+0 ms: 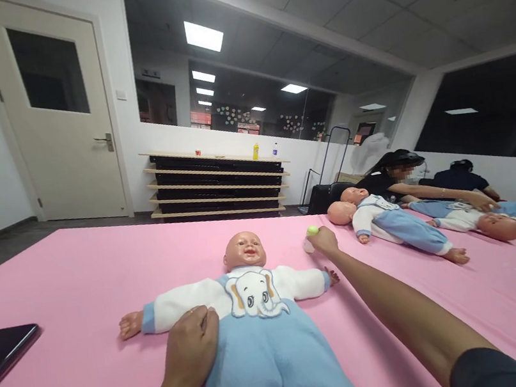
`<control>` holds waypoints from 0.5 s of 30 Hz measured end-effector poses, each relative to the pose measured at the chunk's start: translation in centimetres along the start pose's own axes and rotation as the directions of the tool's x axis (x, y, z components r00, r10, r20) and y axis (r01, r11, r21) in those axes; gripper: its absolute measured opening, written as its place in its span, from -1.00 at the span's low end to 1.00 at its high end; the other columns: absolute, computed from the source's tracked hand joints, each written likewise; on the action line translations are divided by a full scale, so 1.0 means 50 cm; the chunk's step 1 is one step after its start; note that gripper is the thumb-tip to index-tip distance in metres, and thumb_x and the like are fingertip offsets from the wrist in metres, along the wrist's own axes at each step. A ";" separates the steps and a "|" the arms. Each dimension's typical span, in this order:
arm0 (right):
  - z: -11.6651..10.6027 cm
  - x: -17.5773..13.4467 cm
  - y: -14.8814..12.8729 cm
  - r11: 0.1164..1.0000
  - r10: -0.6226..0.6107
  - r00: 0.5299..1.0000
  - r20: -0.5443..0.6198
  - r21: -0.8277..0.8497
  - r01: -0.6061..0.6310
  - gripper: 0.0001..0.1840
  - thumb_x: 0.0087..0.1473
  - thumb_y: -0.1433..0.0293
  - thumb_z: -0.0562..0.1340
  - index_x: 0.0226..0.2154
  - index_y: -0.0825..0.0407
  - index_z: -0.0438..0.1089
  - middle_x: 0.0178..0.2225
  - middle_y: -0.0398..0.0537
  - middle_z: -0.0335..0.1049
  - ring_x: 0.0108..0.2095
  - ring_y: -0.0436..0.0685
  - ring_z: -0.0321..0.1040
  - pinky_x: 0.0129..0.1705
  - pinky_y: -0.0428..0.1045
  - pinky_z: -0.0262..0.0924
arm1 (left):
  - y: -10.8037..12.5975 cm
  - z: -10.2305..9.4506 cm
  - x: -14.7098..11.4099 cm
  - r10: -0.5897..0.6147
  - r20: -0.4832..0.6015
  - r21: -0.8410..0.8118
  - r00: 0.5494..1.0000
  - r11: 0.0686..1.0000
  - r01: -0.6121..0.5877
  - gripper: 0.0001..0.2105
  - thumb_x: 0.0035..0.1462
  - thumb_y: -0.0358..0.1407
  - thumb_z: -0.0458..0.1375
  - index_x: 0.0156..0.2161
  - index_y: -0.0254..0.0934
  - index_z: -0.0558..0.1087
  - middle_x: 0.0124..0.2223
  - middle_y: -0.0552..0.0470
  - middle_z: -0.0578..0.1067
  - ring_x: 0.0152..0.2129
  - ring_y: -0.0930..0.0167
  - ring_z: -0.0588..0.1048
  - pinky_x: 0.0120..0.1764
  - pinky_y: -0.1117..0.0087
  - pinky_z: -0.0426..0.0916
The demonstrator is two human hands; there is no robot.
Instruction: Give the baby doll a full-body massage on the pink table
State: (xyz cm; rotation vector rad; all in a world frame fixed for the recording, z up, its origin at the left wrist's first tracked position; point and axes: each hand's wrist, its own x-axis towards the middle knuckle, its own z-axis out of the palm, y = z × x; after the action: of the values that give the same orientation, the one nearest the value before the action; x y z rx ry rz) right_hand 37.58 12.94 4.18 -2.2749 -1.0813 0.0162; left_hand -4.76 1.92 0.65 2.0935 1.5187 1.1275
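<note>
A baby doll [269,347] lies on its back on the pink table cover, arms spread. It wears a white top with an elephant's face and light blue trousers. My left hand [190,342] is curled closed against the doll's side, under its outstretched arm; whether anything is inside the fingers is hidden. Beyond the doll's other hand, my right hand [324,243] is closed around a small clear bottle-like thing [308,246] with a light green top [313,230]. Its exact kind is too small to tell.
A black phone [3,351] lies at the left on the pink table cover [80,272]. More dolls [399,227] lie at the right, where a person [394,179] reaches an arm across them. Another person [462,179] is behind. Stacked boards [218,183] stand beyond the table.
</note>
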 end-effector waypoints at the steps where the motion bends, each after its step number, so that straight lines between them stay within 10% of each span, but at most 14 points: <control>1: -0.001 -0.001 0.007 1.000 -0.010 1.000 0.010 0.004 0.010 -0.41 -0.10 0.27 0.32 -0.02 0.20 0.27 -0.15 0.26 0.40 -0.11 0.28 0.37 -0.18 0.00 0.18 | -0.001 0.001 0.000 -0.006 0.008 0.002 1.000 1.000 0.006 -0.67 0.19 -0.22 -0.09 -0.59 -0.24 0.06 -0.59 0.11 0.28 -0.56 0.45 0.27 -0.41 0.38 0.09; 7: -0.001 -0.012 0.022 0.991 -0.105 0.995 0.002 0.080 0.104 -0.02 -0.10 0.17 0.33 0.25 0.13 -0.08 -0.01 0.13 0.34 -0.04 0.17 0.32 -0.12 -0.08 0.16 | -0.005 0.002 -0.001 -0.006 0.058 0.048 0.998 0.999 0.004 -0.67 0.18 -0.17 -0.08 -0.57 -0.24 0.09 -0.59 0.12 0.29 -0.54 0.44 0.29 -0.39 0.39 0.11; 15: 0.013 0.003 0.000 0.986 -0.114 0.993 0.034 0.126 0.109 -0.26 -0.07 0.32 0.30 0.16 0.08 0.10 -0.07 0.04 0.37 -0.12 0.13 0.33 -0.18 -0.08 0.16 | -0.003 -0.001 -0.001 0.013 0.055 0.073 0.998 0.997 -0.017 -0.67 0.16 -0.18 -0.08 -0.59 -0.24 0.09 -0.59 0.11 0.31 -0.56 0.44 0.29 -0.41 0.41 0.11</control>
State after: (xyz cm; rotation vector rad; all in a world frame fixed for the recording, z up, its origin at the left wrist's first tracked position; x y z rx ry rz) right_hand 37.52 13.38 3.68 -2.1091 -1.1946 0.0821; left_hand -4.90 1.91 0.58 2.1690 1.5442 1.0251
